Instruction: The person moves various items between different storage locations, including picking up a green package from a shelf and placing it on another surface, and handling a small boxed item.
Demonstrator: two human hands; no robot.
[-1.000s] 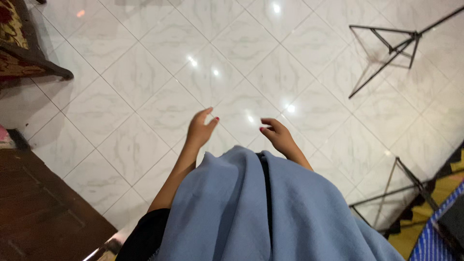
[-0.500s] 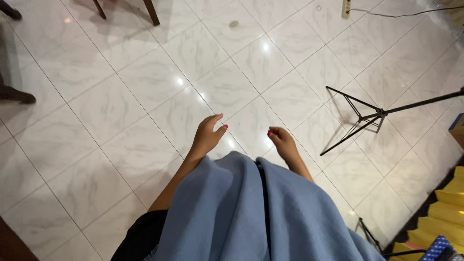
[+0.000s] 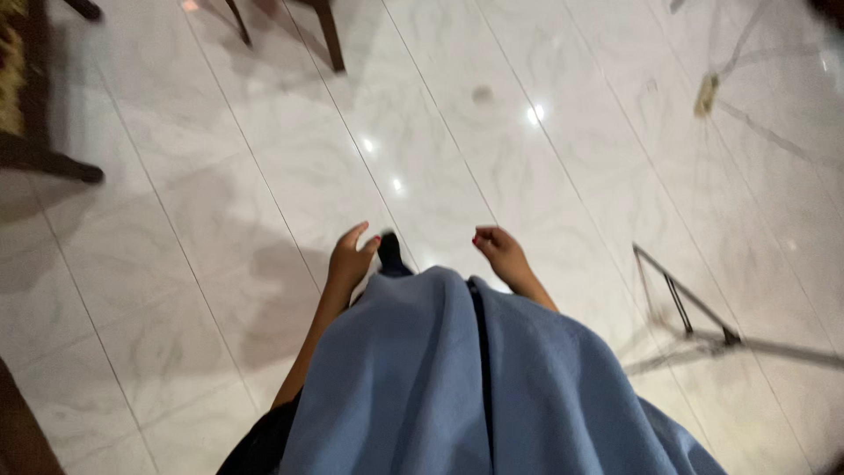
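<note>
- Far left, the dark leg of a piece of furniture point(image 3: 53, 163) rests on the white marbled tile floor point(image 3: 176, 264); two more chair legs point(image 3: 330, 40) stand at the far edge, so that side is hemmed in by furniture.
- The left hand point(image 3: 350, 259) is held out low in front of the body, fingers loosely spread and curled, empty; its thumb lies near a dark shoe tip point(image 3: 391, 255) showing just past the cloth.
- The blue shawl point(image 3: 457, 378) hangs from the shoulders and hides the lower body, which is why only the hands and forearms show beyond its edge.
- The right hand point(image 3: 497, 251) is half curled with fingers bent inward, holding nothing, well apart from the left.
- Right, a black tripod stand point(image 3: 690, 308) spreads its legs on the tiles near the shawl's edge; the open room lies straight ahead between the hands.
- Far right, a small brownish object point(image 3: 706, 95) lies blurred on the floor.
</note>
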